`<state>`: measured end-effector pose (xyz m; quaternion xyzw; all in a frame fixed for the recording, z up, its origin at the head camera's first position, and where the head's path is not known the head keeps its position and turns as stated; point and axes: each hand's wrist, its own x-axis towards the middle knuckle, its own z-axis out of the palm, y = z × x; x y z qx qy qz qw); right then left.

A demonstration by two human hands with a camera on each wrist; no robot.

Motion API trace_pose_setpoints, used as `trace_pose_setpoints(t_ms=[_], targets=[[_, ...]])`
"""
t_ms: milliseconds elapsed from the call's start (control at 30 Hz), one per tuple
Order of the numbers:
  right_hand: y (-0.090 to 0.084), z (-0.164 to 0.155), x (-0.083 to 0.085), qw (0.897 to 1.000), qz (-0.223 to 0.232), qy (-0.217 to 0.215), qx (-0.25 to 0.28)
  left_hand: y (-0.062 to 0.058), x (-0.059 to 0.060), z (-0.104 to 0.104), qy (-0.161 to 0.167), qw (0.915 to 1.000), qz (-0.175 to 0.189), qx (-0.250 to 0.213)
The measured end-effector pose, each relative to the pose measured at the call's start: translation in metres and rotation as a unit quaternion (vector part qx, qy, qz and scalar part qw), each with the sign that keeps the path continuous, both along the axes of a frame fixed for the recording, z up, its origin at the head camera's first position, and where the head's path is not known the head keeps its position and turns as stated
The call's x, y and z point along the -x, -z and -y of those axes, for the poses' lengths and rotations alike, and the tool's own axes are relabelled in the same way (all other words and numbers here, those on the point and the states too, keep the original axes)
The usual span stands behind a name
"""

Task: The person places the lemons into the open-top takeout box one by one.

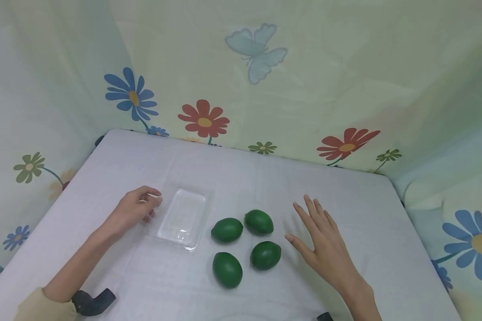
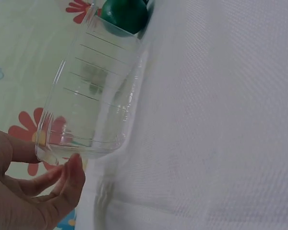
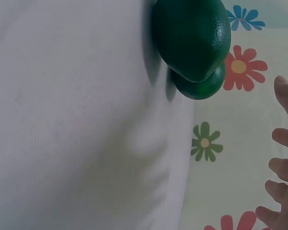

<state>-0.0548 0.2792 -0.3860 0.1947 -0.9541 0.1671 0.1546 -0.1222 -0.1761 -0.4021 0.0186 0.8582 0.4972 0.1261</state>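
A clear plastic box point(image 1: 183, 217) lies on the left half of the white table. At its left rim is my left hand point(image 1: 133, 206); in the left wrist view, that hand point(image 2: 36, 194) pinches a corner of the box point(image 2: 86, 91) between thumb and fingers. Several green limes sit in a loose cluster right of the box: one lime point(image 1: 226, 230) nearest it, a lime point(image 1: 259, 222) farther back, another lime point(image 1: 266, 255) and a front lime point(image 1: 227, 270). My right hand point(image 1: 325, 249) hovers to their right, fingers spread, touching nothing.
The white-covered table point(image 1: 225, 169) backs onto a curtain point(image 1: 345, 80) printed with flowers and a butterfly. Curtain also stands along the left and right sides. A black piece point(image 1: 94, 303) is by my left wrist, another black piece point(image 1: 325, 316) near the right.
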Motion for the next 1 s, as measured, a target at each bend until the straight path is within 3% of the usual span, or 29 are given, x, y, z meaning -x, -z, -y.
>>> trace_pose_setpoints(t_ms=[367,500,767,1000], targets=[[-0.001,0.001,-0.001,1.000,-0.023,0.004,0.000,0.004,0.001,-0.002,-0.013,0.9991,0.015,-0.038],[-0.001,0.003,-0.007,0.999,-0.027,0.002,0.025,0.003,0.000,-0.002,-0.011,0.9987,0.024,-0.043],[0.009,0.012,-0.026,0.994,0.057,-0.086,0.047,0.000,-0.001,-0.003,-0.008,0.9988,0.029,-0.038],[0.023,0.026,-0.028,0.987,0.049,-0.151,0.028,0.001,-0.002,-0.003,-0.010,0.9986,0.032,-0.040]])
